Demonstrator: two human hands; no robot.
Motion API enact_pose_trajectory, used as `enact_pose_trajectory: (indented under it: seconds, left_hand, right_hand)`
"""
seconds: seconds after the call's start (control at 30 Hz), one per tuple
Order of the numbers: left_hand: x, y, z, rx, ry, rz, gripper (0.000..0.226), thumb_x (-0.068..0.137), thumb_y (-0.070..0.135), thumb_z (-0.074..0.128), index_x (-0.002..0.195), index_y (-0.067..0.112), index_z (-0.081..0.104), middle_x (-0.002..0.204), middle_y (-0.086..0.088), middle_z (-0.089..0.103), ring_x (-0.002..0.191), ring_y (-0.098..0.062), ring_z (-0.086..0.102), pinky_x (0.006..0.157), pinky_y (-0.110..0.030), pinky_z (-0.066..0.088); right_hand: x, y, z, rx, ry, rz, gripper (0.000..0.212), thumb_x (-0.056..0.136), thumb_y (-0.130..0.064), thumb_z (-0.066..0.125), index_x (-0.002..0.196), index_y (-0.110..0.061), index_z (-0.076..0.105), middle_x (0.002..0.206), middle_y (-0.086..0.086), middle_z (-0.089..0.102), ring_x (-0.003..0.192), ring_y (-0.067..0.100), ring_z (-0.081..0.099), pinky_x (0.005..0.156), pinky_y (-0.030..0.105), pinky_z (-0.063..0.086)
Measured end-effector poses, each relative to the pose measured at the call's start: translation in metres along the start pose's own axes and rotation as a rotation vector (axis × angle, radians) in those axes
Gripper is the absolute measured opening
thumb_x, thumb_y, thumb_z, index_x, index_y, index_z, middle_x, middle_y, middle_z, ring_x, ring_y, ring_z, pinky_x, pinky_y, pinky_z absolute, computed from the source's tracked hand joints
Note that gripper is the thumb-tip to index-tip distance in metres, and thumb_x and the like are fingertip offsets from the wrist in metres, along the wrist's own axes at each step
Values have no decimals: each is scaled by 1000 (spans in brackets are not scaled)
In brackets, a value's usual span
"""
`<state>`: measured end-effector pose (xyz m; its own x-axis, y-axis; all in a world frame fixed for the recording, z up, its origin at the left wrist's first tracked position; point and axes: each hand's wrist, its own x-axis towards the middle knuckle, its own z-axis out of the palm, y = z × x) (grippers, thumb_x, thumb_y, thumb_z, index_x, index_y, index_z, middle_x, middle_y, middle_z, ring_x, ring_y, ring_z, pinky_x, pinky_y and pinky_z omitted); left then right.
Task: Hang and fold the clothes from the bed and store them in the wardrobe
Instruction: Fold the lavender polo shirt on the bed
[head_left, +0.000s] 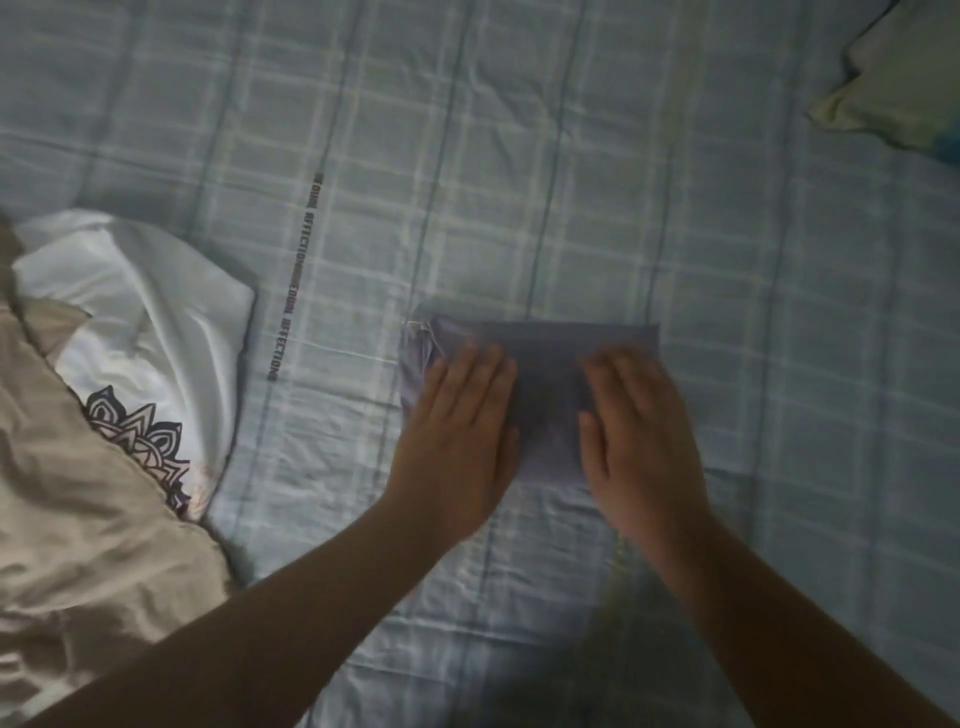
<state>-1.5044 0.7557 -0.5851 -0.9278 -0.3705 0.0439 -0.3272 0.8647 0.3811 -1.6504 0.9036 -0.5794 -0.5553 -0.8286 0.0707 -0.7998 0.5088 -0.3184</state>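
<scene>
The small grey-purple folded garment lies flat in the middle of the pale blue checked bed sheet. The left hand and the right hand press on it with flat, open fingers and grip nothing. The fold seems nearly finished; next it probably must be lifted by its edges. The white printed shirt and the beige cloth wait well apart on the left, and the sheet around is free.
</scene>
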Motion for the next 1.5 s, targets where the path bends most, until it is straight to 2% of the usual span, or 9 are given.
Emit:
enact_pose_trajectory:
  seconds: [0.23, 0.47, 0.6, 0.73, 1.03, 1.17, 1.3, 1.43, 1.5]
  left_hand:
    - [-9, -26, 36, 158, -120, -212, 72, 98, 52, 33, 156, 10, 26, 162, -13, 24, 151, -29, 18, 120, -52, 20]
    - [-6, -22, 26, 32, -58, -258, 64, 98, 44, 38, 154, 13, 33, 161, -12, 28, 150, -30, 21, 120, -50, 21]
    - [-8, -25, -4, -195, 157, -735, 58, 91, 42, 53, 142, 17, 41, 146, -11, 45, 134, -33, 42, 107, -48, 39]
    - [9, -36, -11, -387, -65, -1135, 65, 84, 63, 59, 123, 13, 48, 117, -6, 60, 109, -31, 58, 79, -36, 47]
    - [37, -44, -3, -681, -185, -1067, 47, 80, 53, 74, 97, 11, 65, 79, 4, 63, 72, -15, 62, 57, -25, 45]
    - [21, -39, -15, -980, -122, -985, 30, 81, 49, 76, 94, 22, 69, 82, 9, 76, 78, -13, 74, 60, -21, 57]
    - [-6, -12, -41, -1082, -102, -801, 45, 87, 52, 68, 120, 22, 66, 105, 10, 75, 95, -8, 72, 67, -20, 58]
    - [-31, 34, -90, -1181, -86, -737, 54, 90, 51, 65, 134, 20, 57, 119, 3, 72, 107, -16, 69, 76, -28, 59]
    - [-43, 59, -121, -1332, -93, -725, 54, 92, 47, 65, 137, 19, 54, 126, -2, 69, 115, -22, 66, 87, -39, 57]
  right_hand:
    - [-4, 17, 35, -140, -191, 173, 69, 99, -43, 32, 154, -2, 25, 160, 18, 25, 149, 33, 24, 119, 50, 23]
    - [0, 20, 27, 123, -63, 202, 60, 97, -34, 36, 144, 1, 44, 150, 21, 42, 140, 36, 39, 117, 49, 27]
    - [0, 24, 7, 317, 165, 489, 44, 94, -23, 49, 129, 3, 55, 127, 22, 58, 120, 39, 53, 108, 45, 39]
    - [8, 30, 6, 253, -53, 772, 39, 96, -38, 51, 115, -4, 56, 109, 19, 63, 102, 39, 59, 86, 45, 50]
    - [22, 41, 9, 473, -179, 939, 40, 96, -45, 54, 90, -7, 62, 82, 8, 63, 83, 34, 65, 65, 34, 43]
    - [12, 38, -4, 595, -95, 874, 46, 100, -42, 47, 88, 0, 60, 80, 13, 62, 62, 19, 55, 55, 29, 39]
    - [-15, 31, -38, 706, 14, 800, 34, 102, -37, 45, 97, -6, 59, 87, 5, 63, 73, 13, 58, 66, 30, 44]
    - [-49, 17, -108, 877, 64, 720, 21, 103, -32, 47, 93, -20, 61, 80, -10, 65, 67, -6, 59, 55, 9, 43]
    - [-65, 9, -152, 1016, 32, 680, 17, 102, -37, 49, 98, -29, 64, 91, -11, 71, 83, 0, 67, 68, 17, 53]
